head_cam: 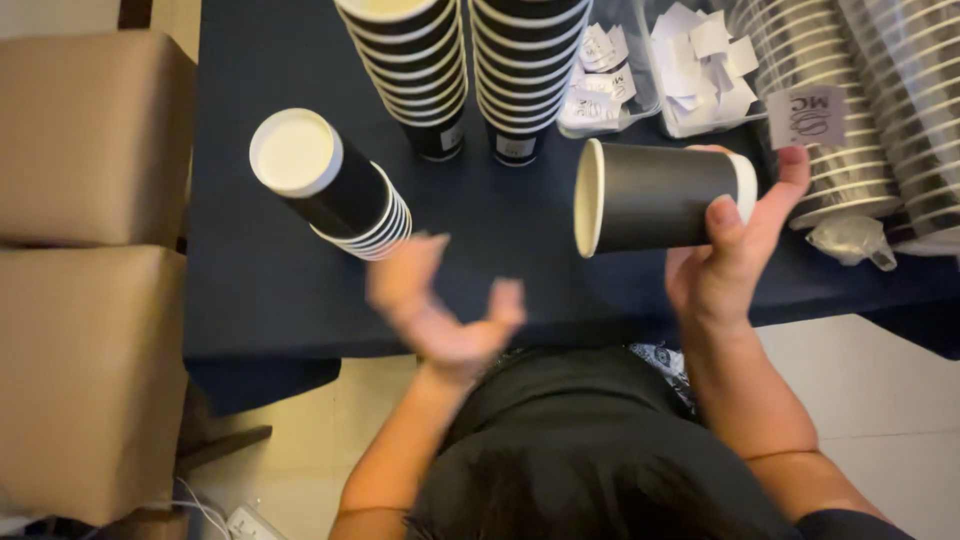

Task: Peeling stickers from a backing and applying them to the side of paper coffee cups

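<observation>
Five fingers of the right hand (722, 270) are clamping a black paper cup (655, 197), lying sideways with its white mouth facing nine o'clock, over the dark table (260, 270); a small white label (806, 115) is sticking to a fingertip at one o'clock; the left hand (440, 310) is hovering blurred, fingers spread apart, gripping nothing; a short cup stack (330, 185) is leaning at ten o'clock; two taller stacks (470, 70) are standing at twelve.
</observation>
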